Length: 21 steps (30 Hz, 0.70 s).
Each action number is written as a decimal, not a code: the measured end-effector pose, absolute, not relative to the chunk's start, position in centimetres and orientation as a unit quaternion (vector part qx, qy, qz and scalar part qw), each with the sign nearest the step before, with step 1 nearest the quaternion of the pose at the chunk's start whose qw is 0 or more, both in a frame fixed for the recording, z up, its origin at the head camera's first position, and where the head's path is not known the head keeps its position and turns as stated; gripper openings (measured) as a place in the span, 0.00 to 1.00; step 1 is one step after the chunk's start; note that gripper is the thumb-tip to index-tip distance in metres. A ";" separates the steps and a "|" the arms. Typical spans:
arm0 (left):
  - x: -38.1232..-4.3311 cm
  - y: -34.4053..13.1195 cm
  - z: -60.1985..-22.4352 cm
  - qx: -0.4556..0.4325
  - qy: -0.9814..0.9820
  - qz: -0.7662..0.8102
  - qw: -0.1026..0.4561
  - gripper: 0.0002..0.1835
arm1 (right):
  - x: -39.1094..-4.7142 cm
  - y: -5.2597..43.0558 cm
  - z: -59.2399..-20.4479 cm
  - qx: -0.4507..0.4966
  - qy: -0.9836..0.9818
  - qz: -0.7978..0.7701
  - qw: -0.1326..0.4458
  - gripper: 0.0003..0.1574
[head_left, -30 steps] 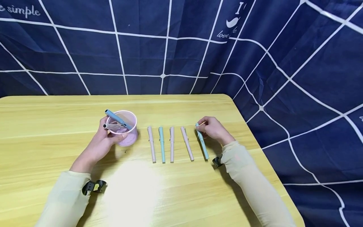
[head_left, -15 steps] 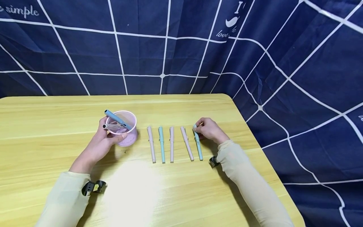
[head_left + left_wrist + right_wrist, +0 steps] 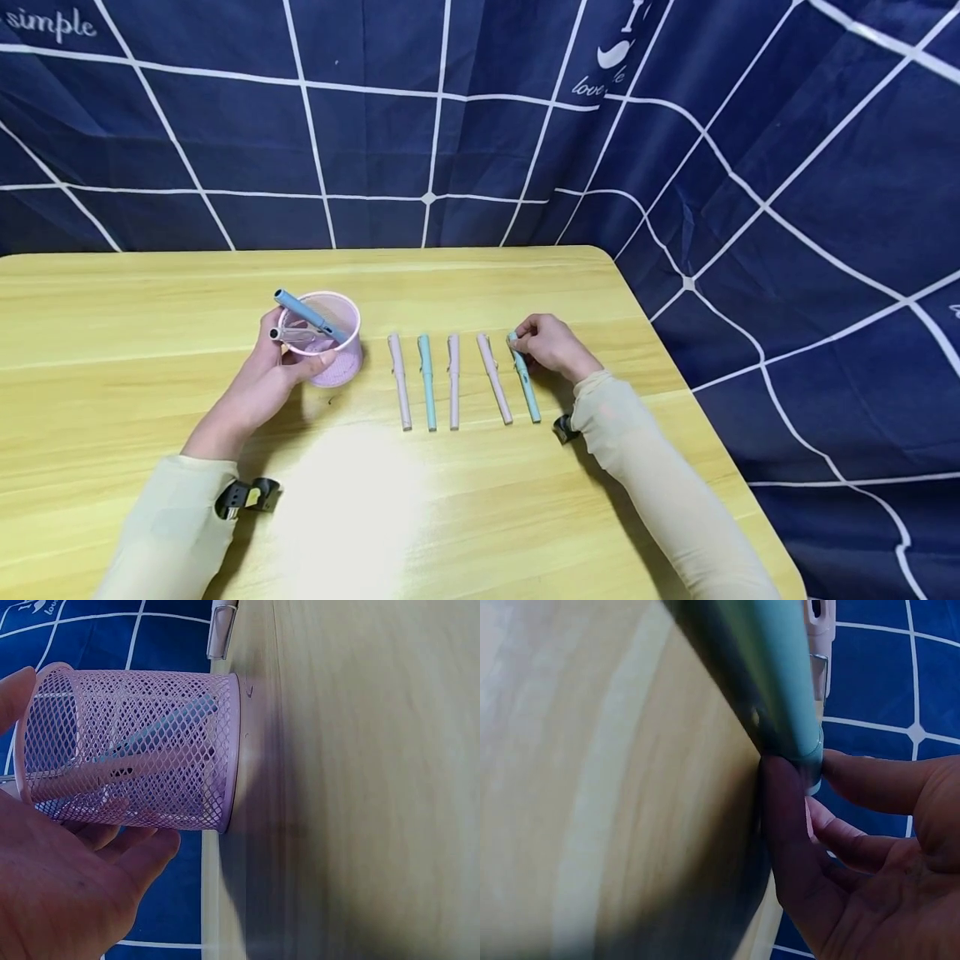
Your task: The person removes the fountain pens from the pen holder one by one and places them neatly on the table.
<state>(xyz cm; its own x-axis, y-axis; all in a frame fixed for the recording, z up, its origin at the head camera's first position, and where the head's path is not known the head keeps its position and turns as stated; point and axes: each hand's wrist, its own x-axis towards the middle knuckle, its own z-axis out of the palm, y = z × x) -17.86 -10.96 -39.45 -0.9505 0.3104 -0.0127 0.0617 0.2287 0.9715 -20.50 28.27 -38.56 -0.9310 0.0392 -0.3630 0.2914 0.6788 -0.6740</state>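
My left hand (image 3: 258, 387) grips a pink mesh pen cup (image 3: 341, 367) around its side, its base at the table top. A blue pen (image 3: 300, 310) and a clear pen (image 3: 292, 335) with a dark end lean inside it. On the right, my right hand (image 3: 555, 346) pinches the cap end of a teal pen (image 3: 527, 392) between thumb and finger; up close, the right wrist view shows that teal pen (image 3: 780, 682) too. Left of it lie a pale pink pen (image 3: 495, 379), another pink pen (image 3: 454, 383), a teal pen (image 3: 428, 383) and a further pink pen (image 3: 401, 383), spaced side by side.
The wooden table (image 3: 465, 517) has its right edge beyond my right arm. A dark blue curtain (image 3: 375, 150) with white lines hangs behind and to the right. Each wrist wears a black strap device (image 3: 247, 497).
My right hand has shifted left with the teal pen, bringing it nearer the neighbouring pink pen and turning it slightly. My left hand and the cup have stayed nearly still.
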 end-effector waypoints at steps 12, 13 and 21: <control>-17.9 -10.9 -39.4 0.118 0.772 0.616 0.102 0.42 | -20.5 28.7 -38.6 0.089 0.907 -0.383 0.152 0.13; -17.9 -10.9 -39.4 0.120 0.771 0.617 0.100 0.42 | -20.5 28.7 -38.6 0.088 0.908 -0.383 0.149 0.14; -18.2 -10.9 -39.5 0.125 0.765 0.624 0.096 0.42 | -20.6 28.8 -37.2 0.098 0.910 -0.387 0.107 0.15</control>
<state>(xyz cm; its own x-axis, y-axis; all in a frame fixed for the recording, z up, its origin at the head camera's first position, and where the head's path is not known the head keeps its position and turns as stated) -18.21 -10.90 -39.48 -0.9504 0.3110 0.0081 0.0706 0.1905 0.9791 -20.58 28.76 -37.23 -0.9577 0.0965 -0.2711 0.2622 0.6806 -0.6842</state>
